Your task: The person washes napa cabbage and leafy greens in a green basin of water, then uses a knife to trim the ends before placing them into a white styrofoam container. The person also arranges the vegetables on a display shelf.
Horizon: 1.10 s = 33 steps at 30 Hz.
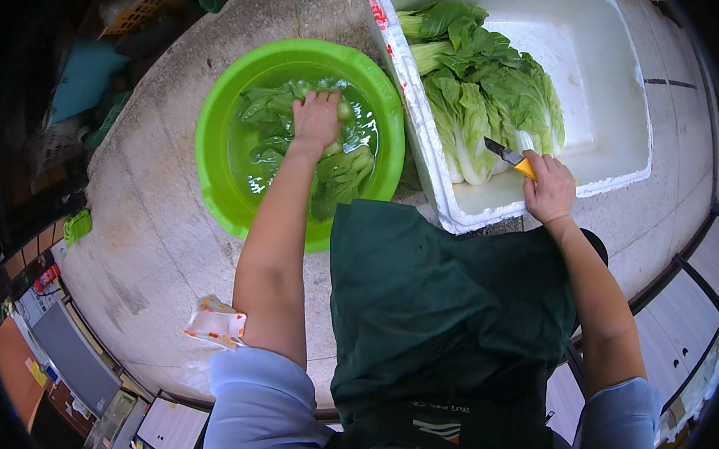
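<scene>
My left hand (318,118) reaches down into a bright green plastic basin (214,163) of water. Its fingers curl over a bok choy (344,110), the tips hidden among the wet greens. More bok choy (346,174) floats below my wrist. My right hand (550,186) is closed round the yellow handle of a utility knife (505,153), whose dark blade points up and left. That blade is over the near edge of the leafy cabbages (526,99) lying in a white foam box (610,156). Other bok choy (447,34) fills the box's far left corner.
Basin and box stand side by side on a concrete floor (145,213). A crumpled plastic wrapper (215,320) is beside my left arm. My dark green apron (438,294) spreads over my lap. Crates and shelving line the left, with pale cabinets (682,324) at the lower right.
</scene>
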### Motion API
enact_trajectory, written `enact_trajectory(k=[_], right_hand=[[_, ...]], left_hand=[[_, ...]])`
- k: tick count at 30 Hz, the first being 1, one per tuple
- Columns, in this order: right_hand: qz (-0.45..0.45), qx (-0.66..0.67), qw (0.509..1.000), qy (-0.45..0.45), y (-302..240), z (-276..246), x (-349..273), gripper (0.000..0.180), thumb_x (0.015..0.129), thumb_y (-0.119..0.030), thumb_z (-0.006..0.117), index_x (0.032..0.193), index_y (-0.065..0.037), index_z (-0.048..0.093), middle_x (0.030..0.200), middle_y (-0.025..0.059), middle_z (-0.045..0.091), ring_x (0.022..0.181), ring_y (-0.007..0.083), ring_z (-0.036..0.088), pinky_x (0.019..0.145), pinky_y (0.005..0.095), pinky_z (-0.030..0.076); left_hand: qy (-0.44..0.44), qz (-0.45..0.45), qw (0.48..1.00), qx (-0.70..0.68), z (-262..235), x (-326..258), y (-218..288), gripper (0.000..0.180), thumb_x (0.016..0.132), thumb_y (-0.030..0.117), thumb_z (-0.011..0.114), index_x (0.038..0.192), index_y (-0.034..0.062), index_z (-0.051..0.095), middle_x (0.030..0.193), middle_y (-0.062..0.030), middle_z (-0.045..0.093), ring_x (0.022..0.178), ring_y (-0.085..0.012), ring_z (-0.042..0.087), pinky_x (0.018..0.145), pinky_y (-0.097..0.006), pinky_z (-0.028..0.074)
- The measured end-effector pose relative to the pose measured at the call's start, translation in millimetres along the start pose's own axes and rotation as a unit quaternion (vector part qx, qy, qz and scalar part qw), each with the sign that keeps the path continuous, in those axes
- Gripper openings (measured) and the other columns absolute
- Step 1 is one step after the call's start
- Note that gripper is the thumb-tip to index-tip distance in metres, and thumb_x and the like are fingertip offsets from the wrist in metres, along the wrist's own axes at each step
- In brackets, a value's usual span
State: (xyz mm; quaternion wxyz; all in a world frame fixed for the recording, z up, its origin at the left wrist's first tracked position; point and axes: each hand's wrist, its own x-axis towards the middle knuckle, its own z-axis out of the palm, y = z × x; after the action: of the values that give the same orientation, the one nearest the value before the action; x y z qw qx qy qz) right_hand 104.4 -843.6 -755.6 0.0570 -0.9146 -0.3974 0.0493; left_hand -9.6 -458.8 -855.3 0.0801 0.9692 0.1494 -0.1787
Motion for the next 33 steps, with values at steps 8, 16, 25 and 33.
enact_trajectory(k=[8, 16, 25, 33], right_hand=[[0.002, 0.011, 1.000, 0.001, 0.7, -2.4, -1.2, 0.038, 0.067, -0.014, 0.056, 0.105, -0.012, 0.055, 0.077, 0.0093, 0.050, 0.072, 0.0279, 0.053, 0.064, 0.0388, 0.044], [0.011, 0.015, 1.000, -0.010, -2.1, -3.2, -0.4, 0.036, 0.068, -0.014, 0.057, 0.104, -0.013, 0.055, 0.077, 0.0094, 0.051, 0.073, 0.0285, 0.054, 0.065, 0.0392, 0.044], [0.017, 0.010, 1.000, -0.005, -2.0, -6.8, -2.6, 0.036, 0.067, -0.015, 0.057, 0.103, -0.013, 0.055, 0.077, 0.0086, 0.051, 0.074, 0.0267, 0.055, 0.065, 0.0386, 0.045], [0.019, 0.024, 0.999, 0.018, 3.1, -6.3, -5.8, 0.033, 0.067, -0.016, 0.057, 0.100, -0.014, 0.056, 0.075, 0.0061, 0.052, 0.073, 0.0245, 0.055, 0.066, 0.0377, 0.045]], left_hand=[[-0.077, -0.133, 0.982, -0.108, -18.6, -4.4, -47.6, 0.074, 0.068, 0.051, 0.065, 0.129, 0.0152, 0.043, 0.127, -0.0088, 0.050, 0.117, -0.0260, 0.047, 0.096, -0.057, 0.021], [-0.237, -0.113, 0.963, -0.068, -16.1, -67.9, -71.4, 0.126, 0.046, 0.042, 0.085, 0.143, 0.0153, 0.008, 0.139, -0.0127, 0.034, 0.129, -0.0294, 0.030, 0.102, -0.061, 0.014], [-0.181, -0.124, 0.975, -0.041, 70.5, -98.7, -57.3, 0.121, 0.056, 0.038, 0.080, 0.140, 0.0018, 0.001, 0.124, -0.0183, 0.049, 0.114, -0.0301, 0.048, 0.102, -0.053, 0.025], [-0.154, -0.117, 0.970, -0.146, 55.0, -104.1, -51.8, 0.087, 0.056, 0.028, 0.076, 0.124, -0.0076, 0.033, 0.095, -0.0257, 0.060, 0.089, -0.0392, 0.058, 0.080, -0.039, 0.047]])
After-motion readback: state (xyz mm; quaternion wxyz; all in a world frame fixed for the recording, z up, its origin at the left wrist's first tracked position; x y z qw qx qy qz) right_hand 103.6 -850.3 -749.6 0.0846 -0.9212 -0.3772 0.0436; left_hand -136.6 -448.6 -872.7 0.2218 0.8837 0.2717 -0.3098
